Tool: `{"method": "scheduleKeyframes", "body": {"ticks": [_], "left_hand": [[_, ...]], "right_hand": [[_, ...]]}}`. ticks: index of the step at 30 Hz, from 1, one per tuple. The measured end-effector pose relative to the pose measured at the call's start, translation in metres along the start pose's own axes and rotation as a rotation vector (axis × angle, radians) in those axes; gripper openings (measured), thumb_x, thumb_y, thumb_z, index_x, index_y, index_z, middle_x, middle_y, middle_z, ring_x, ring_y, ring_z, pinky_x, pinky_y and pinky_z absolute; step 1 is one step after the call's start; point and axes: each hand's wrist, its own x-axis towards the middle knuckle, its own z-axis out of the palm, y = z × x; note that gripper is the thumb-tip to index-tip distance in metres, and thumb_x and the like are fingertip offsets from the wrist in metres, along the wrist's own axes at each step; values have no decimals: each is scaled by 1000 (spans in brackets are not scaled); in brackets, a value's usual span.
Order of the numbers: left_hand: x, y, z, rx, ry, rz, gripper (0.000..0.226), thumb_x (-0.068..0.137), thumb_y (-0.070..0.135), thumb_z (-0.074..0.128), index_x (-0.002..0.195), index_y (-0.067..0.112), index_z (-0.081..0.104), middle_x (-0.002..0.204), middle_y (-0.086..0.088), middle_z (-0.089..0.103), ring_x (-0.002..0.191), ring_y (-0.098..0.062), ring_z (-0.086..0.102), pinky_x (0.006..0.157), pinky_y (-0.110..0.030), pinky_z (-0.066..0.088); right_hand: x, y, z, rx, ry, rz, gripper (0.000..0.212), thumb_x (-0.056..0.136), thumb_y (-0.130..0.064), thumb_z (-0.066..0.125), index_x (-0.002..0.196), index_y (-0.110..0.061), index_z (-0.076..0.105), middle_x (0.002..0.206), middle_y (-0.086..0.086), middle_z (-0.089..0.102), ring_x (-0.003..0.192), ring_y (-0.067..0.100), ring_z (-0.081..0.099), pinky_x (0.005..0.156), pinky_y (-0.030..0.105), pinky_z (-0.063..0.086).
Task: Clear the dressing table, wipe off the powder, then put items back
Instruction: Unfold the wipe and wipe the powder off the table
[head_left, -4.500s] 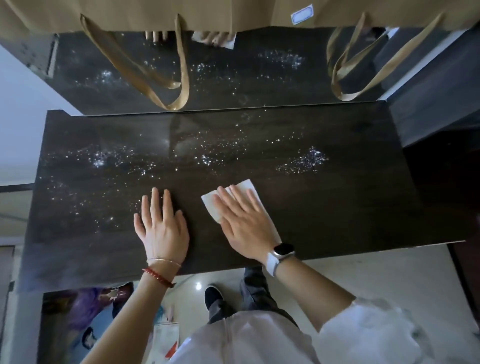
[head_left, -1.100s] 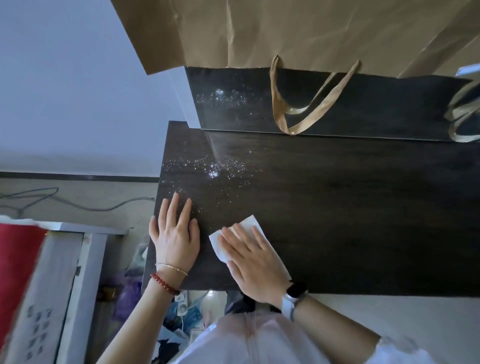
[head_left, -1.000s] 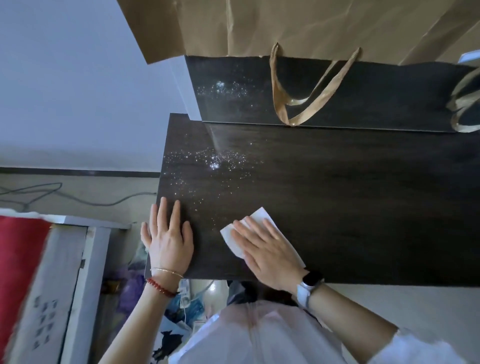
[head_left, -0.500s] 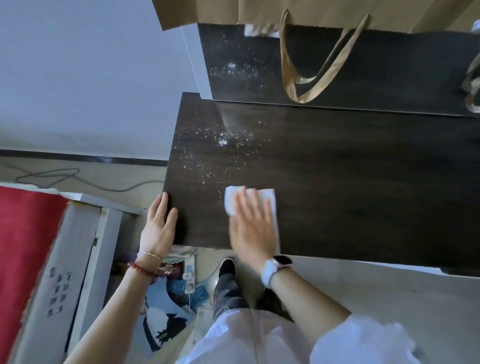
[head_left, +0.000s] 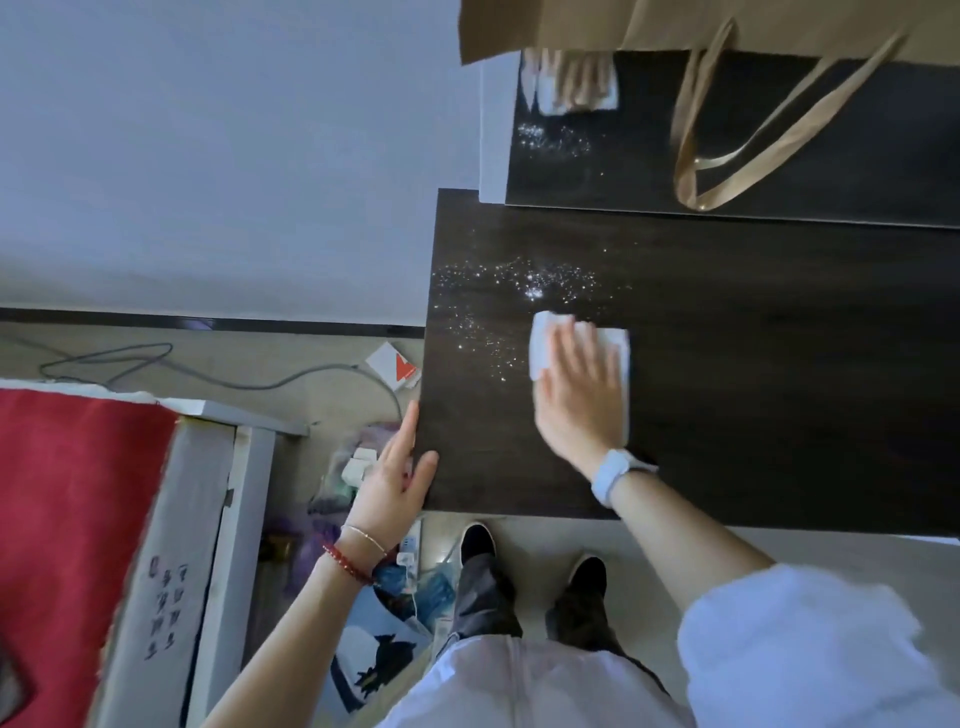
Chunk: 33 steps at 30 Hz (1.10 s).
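Your right hand (head_left: 579, 395) lies flat, fingers straight, on a white wipe (head_left: 540, 343) pressed to the dark table (head_left: 779, 389) at centre frame. Powder (head_left: 530, 291) speckles the tabletop just above and left of the wipe. Your left hand (head_left: 392, 480) rests on the table's left edge, thumb on top, in the lower middle. A mirror (head_left: 857, 171) at upper right reflects the hand and powder; a brown paper bag (head_left: 675, 26) with looped handles hangs over it. A red cloth (head_left: 67, 519) fills the lower left, and a grey cable (head_left: 208, 376) runs across the floor at left
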Motion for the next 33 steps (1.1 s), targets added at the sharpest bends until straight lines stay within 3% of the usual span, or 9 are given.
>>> {"method": "scheduleKeyframes", "body": {"ticks": [5, 8, 10, 14, 17, 21, 28, 31, 33], "left_hand": [[-5, -16, -8, -26, 5, -66, 57, 85, 39, 31, 140, 24, 26, 130, 9, 40, 122, -9, 37, 100, -21, 28], [-7, -24, -11, -104, 40, -98, 56, 85, 38, 30, 136, 14, 35, 128, 11, 37, 127, -10, 35, 103, -22, 25], [-5, -23, -11, -161, 53, -108, 52, 89, 36, 32, 135, 12, 38, 130, 7, 41, 127, -14, 38, 105, -27, 28], [4, -10, -12, -282, 89, -160, 39, 98, 20, 33, 134, 9, 39, 136, -8, 46, 126, -17, 41, 110, -34, 30], [12, -13, -20, -337, 197, -214, 39, 97, 25, 35, 133, 9, 40, 136, -14, 48, 125, -24, 44, 109, -45, 33], [18, -7, -26, -134, 215, -180, 40, 95, 15, 41, 134, 9, 38, 135, -14, 45, 119, -19, 47, 97, -30, 39], [39, 37, 15, 180, 109, 71, 62, 92, 19, 46, 142, 2, 13, 151, -20, 15, 138, -33, 20, 113, -41, 24], [49, 47, 22, 205, 155, -48, 66, 93, 28, 42, 144, 6, 4, 153, -14, 12, 134, -34, 28, 100, -45, 38], [51, 47, 23, 240, 167, -71, 66, 94, 32, 40, 144, 8, 4, 153, -11, 14, 129, -35, 37, 91, -46, 43]], "right_hand": [[-67, -48, 3, -50, -134, -634, 53, 93, -31, 26, 143, -14, 20, 152, 4, 26, 141, 23, 21, 113, 44, 11], [-59, -31, 2, -147, -197, -953, 54, 93, -34, 25, 144, -18, 16, 152, -1, 25, 140, 21, 19, 112, 43, 13], [-20, -29, 4, -162, -200, -925, 52, 92, -32, 24, 143, -21, 22, 150, -1, 32, 138, 22, 25, 113, 47, 20], [17, -57, 3, -77, -120, -478, 52, 93, -31, 19, 142, -16, 25, 150, 4, 31, 139, 25, 26, 113, 49, 21], [-38, -73, 12, -92, -109, -720, 55, 94, -32, 23, 145, -16, 11, 152, 4, 25, 141, 24, 19, 115, 47, 13], [-79, -46, 12, -173, -170, -912, 56, 93, -34, 23, 145, -18, 10, 153, -1, 21, 141, 19, 17, 112, 42, 11], [-67, 53, -8, -103, -166, -165, 51, 93, -30, 24, 142, -15, 25, 150, 6, 27, 137, 27, 30, 112, 47, 19], [-36, 65, -14, -51, -114, 201, 53, 93, -29, 18, 140, -8, 28, 146, 17, 34, 135, 33, 32, 107, 53, 30], [-9, 66, -16, 12, -68, 392, 52, 95, -27, 17, 144, -8, 17, 152, 16, 22, 140, 31, 19, 112, 51, 20]]}}
